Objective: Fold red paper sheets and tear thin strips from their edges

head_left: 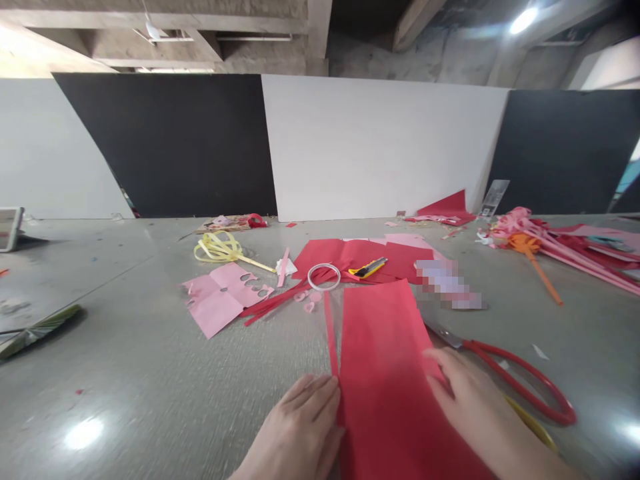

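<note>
A long red paper sheet (385, 373) lies in front of me, running toward the bottom edge. Beside its left border is a narrow red paper strip (329, 327). My left hand (305, 423) is closed at the strip's near part, fingers together and pressed against it next to the sheet. At the sheet's right border, my right hand (465, 393) grips the paper, thumb and fingers bent around the edge. Scissors with red handles (520, 380) lie just beyond the right hand, their blades partly hidden by the sheet.
Ahead lie a white ring (324, 277), a yellow utility knife (369, 268) and more red paper (320, 257). Cut pink paper (215, 303) and a yellow ribbon whisk shape (220, 248) are at left. Pink strips (565, 247) and an orange piece (537, 260) are at right.
</note>
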### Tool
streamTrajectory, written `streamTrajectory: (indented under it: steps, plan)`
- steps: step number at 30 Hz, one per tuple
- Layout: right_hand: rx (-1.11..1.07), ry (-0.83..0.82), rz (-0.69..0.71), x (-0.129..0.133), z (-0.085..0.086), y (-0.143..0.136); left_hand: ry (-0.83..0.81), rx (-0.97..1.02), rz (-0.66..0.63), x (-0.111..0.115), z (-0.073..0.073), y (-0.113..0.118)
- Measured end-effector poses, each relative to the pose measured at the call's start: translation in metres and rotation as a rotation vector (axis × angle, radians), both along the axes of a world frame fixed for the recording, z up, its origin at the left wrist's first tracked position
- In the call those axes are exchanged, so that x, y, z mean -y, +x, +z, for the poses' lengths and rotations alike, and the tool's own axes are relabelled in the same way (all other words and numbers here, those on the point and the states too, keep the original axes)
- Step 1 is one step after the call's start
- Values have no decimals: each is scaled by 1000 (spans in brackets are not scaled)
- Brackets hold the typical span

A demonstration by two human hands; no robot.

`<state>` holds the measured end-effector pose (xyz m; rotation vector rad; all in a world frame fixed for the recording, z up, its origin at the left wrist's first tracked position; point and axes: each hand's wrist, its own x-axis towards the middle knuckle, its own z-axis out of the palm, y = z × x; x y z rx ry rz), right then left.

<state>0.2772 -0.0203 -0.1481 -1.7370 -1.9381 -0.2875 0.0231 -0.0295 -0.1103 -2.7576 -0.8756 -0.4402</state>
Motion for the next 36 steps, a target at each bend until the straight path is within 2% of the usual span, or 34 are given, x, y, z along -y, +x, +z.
streamTrajectory:
  steps: [9, 14, 20, 26, 36]
  plan:
    - [125, 34, -32, 14, -2, 0, 11, -20, -8, -1, 0, -1]
    - [147, 94, -38, 13, 3, 0, 1, -13, 0, -1, -1, 0]
    - [-5, 43, 66, -1, 14, 2, -103, 15, 76, -3, -7, -6]
    - [-181, -137, 87, -7, 18, 5, -146, 24, 66, -3, -2, -6]
    - [-136, -55, 28, 7, 4, 8, -123, -22, 69, -2, 0, -4]
